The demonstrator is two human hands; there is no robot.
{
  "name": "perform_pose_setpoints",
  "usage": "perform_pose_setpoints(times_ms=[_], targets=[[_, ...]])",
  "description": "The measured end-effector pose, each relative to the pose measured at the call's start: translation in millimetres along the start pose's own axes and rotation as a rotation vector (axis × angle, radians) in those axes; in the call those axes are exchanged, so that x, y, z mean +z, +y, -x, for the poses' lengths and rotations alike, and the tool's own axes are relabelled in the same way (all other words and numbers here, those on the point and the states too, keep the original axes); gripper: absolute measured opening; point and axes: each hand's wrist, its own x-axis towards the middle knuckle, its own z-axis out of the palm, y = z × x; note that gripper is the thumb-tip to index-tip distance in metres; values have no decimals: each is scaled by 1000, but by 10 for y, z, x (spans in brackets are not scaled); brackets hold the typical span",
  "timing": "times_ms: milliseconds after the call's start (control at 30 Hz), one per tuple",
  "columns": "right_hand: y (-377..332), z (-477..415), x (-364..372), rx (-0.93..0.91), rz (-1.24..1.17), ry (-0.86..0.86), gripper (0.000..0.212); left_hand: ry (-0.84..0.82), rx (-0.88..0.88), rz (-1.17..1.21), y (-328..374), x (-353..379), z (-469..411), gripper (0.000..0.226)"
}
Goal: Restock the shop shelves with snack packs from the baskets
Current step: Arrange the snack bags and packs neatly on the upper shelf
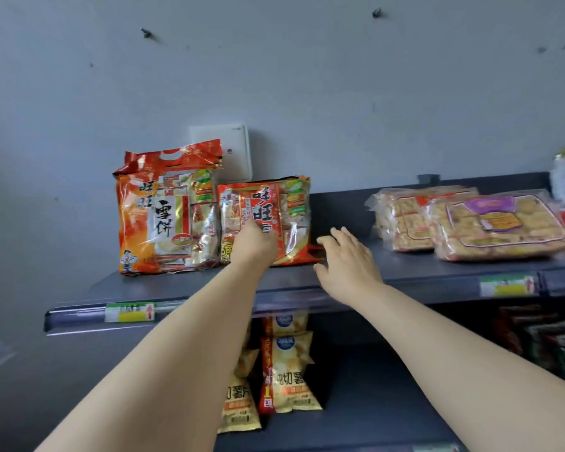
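Head view: left fingers [252,230] rest against the red snack pack [262,203].

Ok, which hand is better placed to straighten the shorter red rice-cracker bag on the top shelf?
Left. The left hand is on the front of the shorter red rice-cracker bag, so it can likely nudge it directly. The right hand is open beside the bag's right edge, over the top shelf.

Left forearm [177,337]: bare, stretched forward and up from the lower left
Left hand [258,244]: back toward the camera, fingers foreshortened, grip unclear
Right forearm [454,347]: bare, stretched forward from the lower right
Right hand [346,259]: palm down, fingers straight and slightly spread, thumb out to the left
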Motion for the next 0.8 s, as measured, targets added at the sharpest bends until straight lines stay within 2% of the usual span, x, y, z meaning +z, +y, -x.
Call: perform_pose_setpoints(times_ms=[233, 367, 533, 800], targets=[[999, 546, -495, 167, 105, 25, 55, -212, 160, 4, 785, 844, 626, 47], [1387, 756, -672, 260, 124, 31, 54, -279, 223, 10, 1104, 1132, 816, 44], [1709, 828, -709, 324, 112, 30, 53, -348, 233, 26, 1270, 1456, 863, 35], [2108, 523, -651, 393, 142, 84, 53, -436, 239, 70, 1373, 1949, 663, 41]])
